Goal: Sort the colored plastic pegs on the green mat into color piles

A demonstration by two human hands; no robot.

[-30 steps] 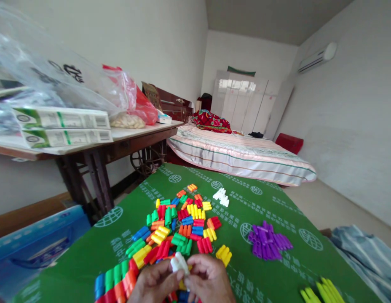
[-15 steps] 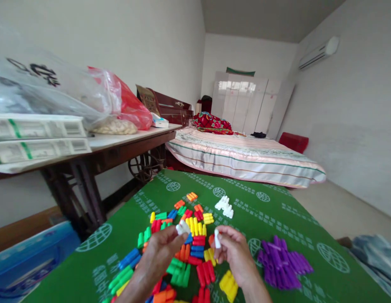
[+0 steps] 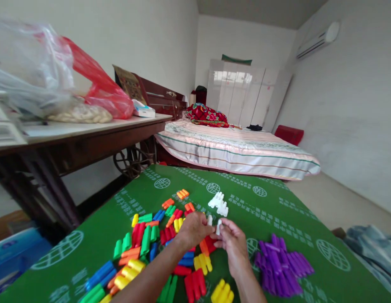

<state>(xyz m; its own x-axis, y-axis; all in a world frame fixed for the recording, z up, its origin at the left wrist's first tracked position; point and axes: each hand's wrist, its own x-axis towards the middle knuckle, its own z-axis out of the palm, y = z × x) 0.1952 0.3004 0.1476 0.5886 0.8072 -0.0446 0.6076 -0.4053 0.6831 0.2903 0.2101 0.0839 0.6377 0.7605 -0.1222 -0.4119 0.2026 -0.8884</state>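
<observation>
My left hand is closed, pinching a white bullet-shaped plastic block that its fingers partly hide. Close beside it, my right hand grips another white bullet-shaped plastic block between thumb and fingers. The two blocks stand near each other; a narrow gap seems to part them. Below and left of the hands lie red, yellow, green, blue and orange blocks, many joined side by side. Just beyond the hands rests a group of white blocks.
A pile of purple blocks lies at the right of the green printed board. To the left stands a table bearing plastic bags. A bed is behind the board, and bluish cloth sits at the right edge.
My left hand has moved right with its white block, coming close to my right hand. The right hand stays nearly in place, and the view has shifted slightly.
</observation>
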